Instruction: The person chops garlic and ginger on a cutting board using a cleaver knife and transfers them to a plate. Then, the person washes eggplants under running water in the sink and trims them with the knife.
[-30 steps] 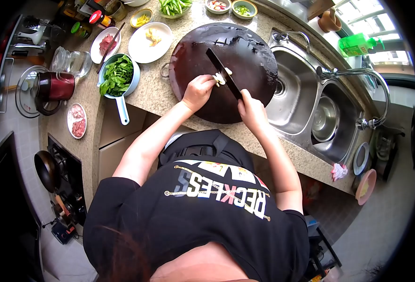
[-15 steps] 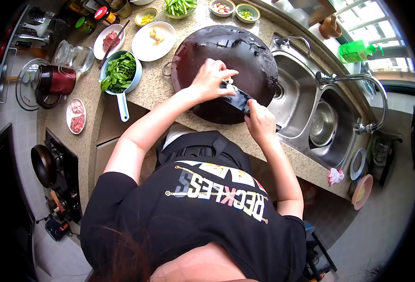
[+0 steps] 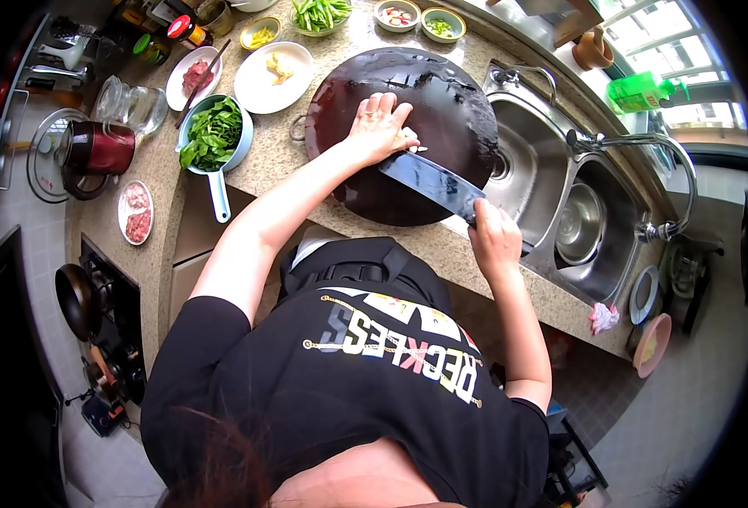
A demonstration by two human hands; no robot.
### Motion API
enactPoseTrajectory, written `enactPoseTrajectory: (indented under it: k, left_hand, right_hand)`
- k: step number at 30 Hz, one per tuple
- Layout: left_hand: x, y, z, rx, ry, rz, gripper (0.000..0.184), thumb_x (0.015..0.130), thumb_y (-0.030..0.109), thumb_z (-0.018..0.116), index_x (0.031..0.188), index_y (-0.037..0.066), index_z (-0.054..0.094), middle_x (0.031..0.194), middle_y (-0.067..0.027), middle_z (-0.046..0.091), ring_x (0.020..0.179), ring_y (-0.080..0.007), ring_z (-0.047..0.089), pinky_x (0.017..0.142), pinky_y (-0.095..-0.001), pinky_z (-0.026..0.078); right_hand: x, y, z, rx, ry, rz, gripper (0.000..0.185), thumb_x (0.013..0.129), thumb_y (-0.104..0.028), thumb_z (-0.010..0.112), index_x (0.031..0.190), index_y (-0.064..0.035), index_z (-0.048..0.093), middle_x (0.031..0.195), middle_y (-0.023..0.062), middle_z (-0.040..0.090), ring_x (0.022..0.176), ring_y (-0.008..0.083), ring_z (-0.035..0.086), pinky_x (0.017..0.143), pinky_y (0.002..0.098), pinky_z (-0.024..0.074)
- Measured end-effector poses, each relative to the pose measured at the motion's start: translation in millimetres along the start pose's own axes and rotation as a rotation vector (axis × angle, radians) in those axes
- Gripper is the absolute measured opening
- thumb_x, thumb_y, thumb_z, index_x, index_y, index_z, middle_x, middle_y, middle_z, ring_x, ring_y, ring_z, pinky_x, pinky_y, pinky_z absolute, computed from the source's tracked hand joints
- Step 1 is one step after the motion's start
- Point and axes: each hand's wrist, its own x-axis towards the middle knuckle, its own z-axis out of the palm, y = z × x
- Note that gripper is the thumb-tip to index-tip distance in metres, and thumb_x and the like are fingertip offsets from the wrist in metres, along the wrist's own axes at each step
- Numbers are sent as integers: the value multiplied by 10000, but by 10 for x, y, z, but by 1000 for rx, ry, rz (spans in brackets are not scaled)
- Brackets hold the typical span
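My right hand (image 3: 496, 233) is closed round the handle of a cleaver (image 3: 435, 185), whose broad dark blade lies low over the round wooden chopping board (image 3: 442, 110). The blade points left toward my left hand (image 3: 379, 127). That hand is open, fingers stretched out over the board, its palm turned down. Small pale chopped pieces (image 3: 409, 140), which look like garlic, sit against its thumb side, just beyond the blade's tip. My palm hides whatever is beneath it.
Left of the board stand a blue-handled pot of greens (image 3: 213, 135), a white plate with yellowish pieces (image 3: 260, 89) and a plate of meat (image 3: 192, 78). Small bowls (image 3: 398, 15) line the back. A double sink (image 3: 522, 161) adjoins the board's right side.
My left hand has come off the blade and opened, moving slightly left. My right hand has drawn the cleaver to the right and toward me, and more of the blade shows.
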Motion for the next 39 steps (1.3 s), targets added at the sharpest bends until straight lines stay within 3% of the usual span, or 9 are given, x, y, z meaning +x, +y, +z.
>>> enactPoseTrajectory:
  k: [4, 8, 14, 20, 25, 29, 32, 35, 39]
  left_hand:
    - [-20, -210, 2, -134, 189, 7, 430, 803, 380, 689, 1137, 142, 560, 1039, -103, 475, 998, -303, 453, 858, -402, 419]
    - [-38, -436, -42, -458, 362, -140, 112, 859, 161, 624, 842, 52, 642, 795, -108, 592, 800, -305, 566, 744, -391, 449]
    - [-242, -937, -293, -455, 474, -280, 74, 813, 86, 640, 853, 25, 652, 820, -134, 624, 804, -319, 601, 735, -392, 477]
    - [-224, -1900, -401, -108, 396, -519, 260, 767, 43, 631, 1025, 69, 658, 1042, -139, 607, 954, -313, 588, 847, -406, 480]
    - [-10, -2380, -149, 2, 274, -623, 505, 735, 215, 731, 1208, 107, 588, 1271, -154, 491, 1120, -326, 531, 976, -388, 448]
    - [76, -2554, -145, -46, 222, -647, 605, 644, 295, 809, 1179, 101, 604, 1256, -161, 501, 1128, -320, 533, 959, -375, 460]
    - [26, -2759, -191, -301, 172, -622, 518, 524, 293, 888, 914, 14, 690, 950, -134, 658, 959, -211, 625, 855, -320, 503]
    - [6, -2547, -366, -159, 324, -672, 418, 568, 239, 874, 875, 20, 694, 887, -116, 674, 845, -175, 646, 784, -310, 521]
    - [-143, -2079, -599, -970, 276, -655, 291, 785, 125, 750, 1029, -2, 656, 947, -83, 682, 793, -129, 653, 752, -276, 538]
  right_hand:
    - [-123, 103, -72, 104, 28, 58, 296, 694, -67, 665, 941, -70, 503, 779, 114, 606, 736, 312, 607, 636, 407, 481]
    - [-158, 8, 29, 325, -62, 256, 223, 761, -99, 651, 932, -79, 508, 750, 163, 621, 703, 365, 624, 618, 441, 486]
    - [-4, -261, 179, 514, -149, 180, 212, 759, -107, 660, 926, -85, 529, 753, 155, 616, 724, 358, 624, 623, 420, 474]
    - [102, -310, 264, 562, -205, 307, 196, 794, -123, 645, 943, -82, 524, 743, 156, 619, 719, 361, 626, 634, 419, 477]
    - [174, -355, 245, 542, -144, 331, 194, 804, -121, 637, 957, -78, 524, 758, 163, 622, 740, 368, 626, 651, 427, 476]
    - [190, -409, 225, 520, -164, 342, 191, 811, -119, 632, 960, -77, 520, 742, 176, 617, 727, 384, 619, 640, 442, 473]
    - [169, -415, 244, 517, -158, 324, 185, 815, -122, 630, 958, -78, 520, 734, 184, 616, 716, 392, 616, 629, 454, 470]
    - [184, -400, 256, 514, -152, 314, 177, 818, -124, 627, 951, -78, 522, 736, 190, 617, 714, 396, 615, 622, 459, 468]
    - [176, -349, 299, 537, -147, 314, 167, 822, -124, 622, 942, -69, 521, 753, 201, 618, 727, 402, 616, 625, 457, 470]
